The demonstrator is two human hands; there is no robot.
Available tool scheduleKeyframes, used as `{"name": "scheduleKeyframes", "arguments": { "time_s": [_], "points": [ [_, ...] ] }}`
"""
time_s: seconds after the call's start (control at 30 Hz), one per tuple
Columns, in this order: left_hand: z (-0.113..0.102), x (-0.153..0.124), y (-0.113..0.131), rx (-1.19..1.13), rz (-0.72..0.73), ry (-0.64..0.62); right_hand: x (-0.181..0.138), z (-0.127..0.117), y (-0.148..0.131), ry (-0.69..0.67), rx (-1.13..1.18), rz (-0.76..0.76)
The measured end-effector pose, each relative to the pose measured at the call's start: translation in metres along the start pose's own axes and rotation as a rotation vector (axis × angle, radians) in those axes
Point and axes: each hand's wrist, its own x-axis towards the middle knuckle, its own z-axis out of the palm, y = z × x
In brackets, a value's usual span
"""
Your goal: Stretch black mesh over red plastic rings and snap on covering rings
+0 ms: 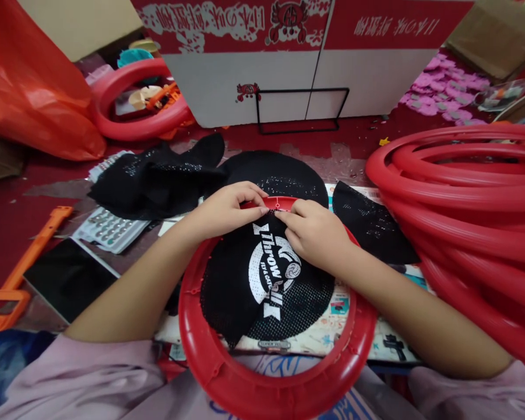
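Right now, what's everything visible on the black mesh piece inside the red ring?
The black mesh disc is round, perforated fabric with a white printed logo reading partly "Throw". It lies slack and creased inside the red ring, not stretched flat. Its far edge meets the ring's far rim, where the left hand and right hand pinch it. Beneath it shows printed paper.

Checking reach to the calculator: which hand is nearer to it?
Left. The left hand pinches the mesh at the far rim of the red ring, right of the calculator. The right hand sits farther right.
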Motion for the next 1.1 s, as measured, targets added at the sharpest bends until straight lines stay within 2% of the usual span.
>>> {"name": "scheduleKeyframes", "arguments": {
  "time_s": [0.23,0.53,0.93,1.1],
  "points": [
    [0.0063,0.0017,-0.0034,0.030,-0.024,0.041,0.0009,0.0002,0.0009,-0.030,-0.029,0.008],
    [0.0097,0.0021,-0.0089,0.093,0.023,0.071,0.0007,0.0017,0.0004,-0.030,-0.100,0.007],
    [0.0063,0.0027,-0.0027,0.027,-0.074,0.044,0.0003,0.0016,0.0002,-0.035,-0.150,-0.003],
    [0.0090,0.0021,-0.0029,0.123,-0.086,0.065,-0.0001,0.0007,-0.0013,-0.024,-0.152,-0.031]
  ]
}}
